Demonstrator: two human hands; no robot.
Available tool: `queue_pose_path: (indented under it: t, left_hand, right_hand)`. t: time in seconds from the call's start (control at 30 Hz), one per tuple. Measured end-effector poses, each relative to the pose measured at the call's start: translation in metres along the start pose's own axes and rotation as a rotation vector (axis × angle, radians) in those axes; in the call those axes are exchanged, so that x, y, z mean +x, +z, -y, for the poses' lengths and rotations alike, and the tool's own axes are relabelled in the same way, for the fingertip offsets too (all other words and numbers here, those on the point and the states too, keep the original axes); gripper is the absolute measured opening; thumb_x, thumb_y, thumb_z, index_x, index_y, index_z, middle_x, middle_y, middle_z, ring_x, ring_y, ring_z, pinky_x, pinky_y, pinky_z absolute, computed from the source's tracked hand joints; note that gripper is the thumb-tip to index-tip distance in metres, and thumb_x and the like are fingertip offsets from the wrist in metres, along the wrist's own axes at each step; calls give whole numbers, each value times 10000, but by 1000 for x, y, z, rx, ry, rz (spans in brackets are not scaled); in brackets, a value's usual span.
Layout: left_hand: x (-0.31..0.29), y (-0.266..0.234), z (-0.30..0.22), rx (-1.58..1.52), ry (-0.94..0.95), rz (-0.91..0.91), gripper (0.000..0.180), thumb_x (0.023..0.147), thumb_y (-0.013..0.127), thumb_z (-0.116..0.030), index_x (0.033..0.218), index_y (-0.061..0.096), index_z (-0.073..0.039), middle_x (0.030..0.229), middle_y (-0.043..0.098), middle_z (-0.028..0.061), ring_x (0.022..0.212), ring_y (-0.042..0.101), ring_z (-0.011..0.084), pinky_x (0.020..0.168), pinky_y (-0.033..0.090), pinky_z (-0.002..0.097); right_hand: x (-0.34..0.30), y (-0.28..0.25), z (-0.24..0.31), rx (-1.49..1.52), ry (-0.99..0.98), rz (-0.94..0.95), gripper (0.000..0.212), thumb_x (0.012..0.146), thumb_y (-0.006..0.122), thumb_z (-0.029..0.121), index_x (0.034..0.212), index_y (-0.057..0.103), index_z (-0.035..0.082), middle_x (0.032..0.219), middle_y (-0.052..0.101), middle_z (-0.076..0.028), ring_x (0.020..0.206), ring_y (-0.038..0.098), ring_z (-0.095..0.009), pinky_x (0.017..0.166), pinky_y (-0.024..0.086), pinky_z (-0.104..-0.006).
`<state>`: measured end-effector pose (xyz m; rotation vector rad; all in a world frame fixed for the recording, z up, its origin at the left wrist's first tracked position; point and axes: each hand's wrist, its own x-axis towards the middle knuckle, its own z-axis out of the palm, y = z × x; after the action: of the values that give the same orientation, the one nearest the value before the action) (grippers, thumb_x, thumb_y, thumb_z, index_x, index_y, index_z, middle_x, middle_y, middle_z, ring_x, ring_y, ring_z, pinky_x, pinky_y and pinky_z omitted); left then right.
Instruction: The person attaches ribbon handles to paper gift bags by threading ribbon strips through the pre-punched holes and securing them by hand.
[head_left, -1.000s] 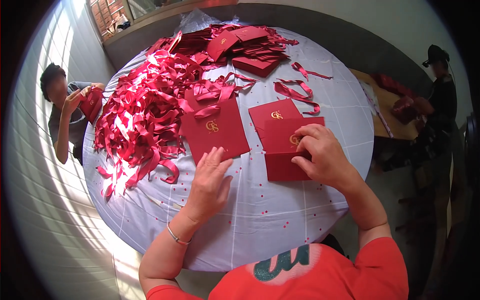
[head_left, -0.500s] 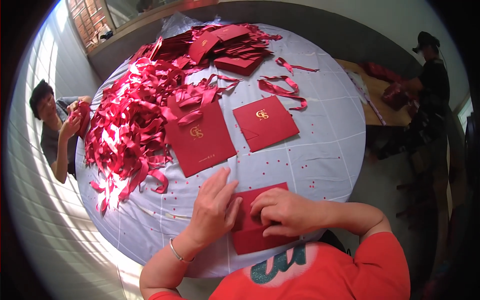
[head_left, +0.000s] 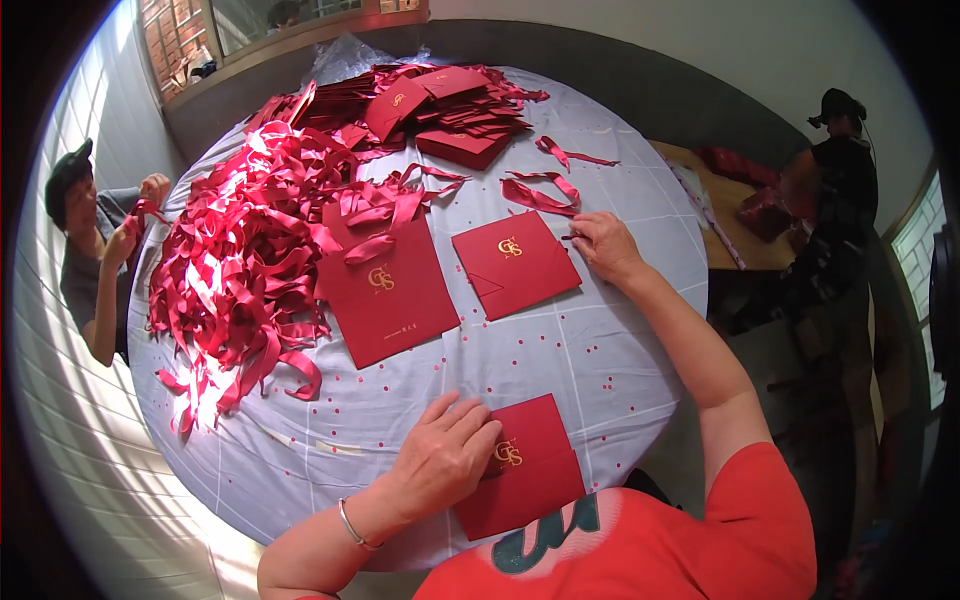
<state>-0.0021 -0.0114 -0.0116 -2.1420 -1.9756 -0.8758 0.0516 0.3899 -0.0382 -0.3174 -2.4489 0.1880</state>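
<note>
Three flat red envelopes lie apart on the round table (head_left: 600,350). At lower centre, the left hand (head_left: 440,455) presses flat, fingers spread, on the nearest envelope (head_left: 525,470). The right hand (head_left: 605,245) has left it, now stretched to upper right, fingertips pinching a red ribbon (head_left: 540,195) beside the small envelope (head_left: 515,262). A ribbon heap (head_left: 240,270) fills the left
</note>
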Motion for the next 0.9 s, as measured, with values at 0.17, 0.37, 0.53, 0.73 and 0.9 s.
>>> queue_pose_path:
  t: [0.17,0.37,0.53,0.73,0.9]
  left_hand:
    - [1,-4,-2,-95,-97,-112,237,744,735,-51,964,651,-32,904,640,106,834,632,296,749,497,417]
    - [3,-9,1,-378,-358,-83,180,809,715,-56,985,681,-38,835,676,121,746,638,303,693,500,369]
    - [5,-10,4,-449,-446,16,163,854,692,-70,1013,702,-32,815,696,145,713,657,300,667,511,362]
    - [9,-15,8,-593,-526,139,140,896,655,-59,1021,684,-4,810,695,144,724,668,187,696,522,303]
    - [19,-27,10,-647,-619,299,120,915,634,-54,1015,666,4,804,678,91,755,623,112,709,517,291]
  right_hand:
    - [-1,-3,8,21,-63,-75,92,789,695,98,855,703,35,902,693,-117,925,637,-328,835,505,-427]
    - [-39,-71,100,413,196,8,97,862,679,55,929,685,-15,853,694,-120,813,659,-185,734,509,-292]
    - [-78,-96,164,473,-74,183,170,802,682,-59,953,673,19,864,654,-94,770,629,-219,720,508,-305]
    - [-92,-84,182,735,-8,279,131,827,682,-52,940,671,13,930,664,-96,839,651,-232,748,522,-317]
    - [-96,-77,180,890,37,428,102,851,690,-15,948,683,14,937,659,-99,845,651,-213,735,522,-305]
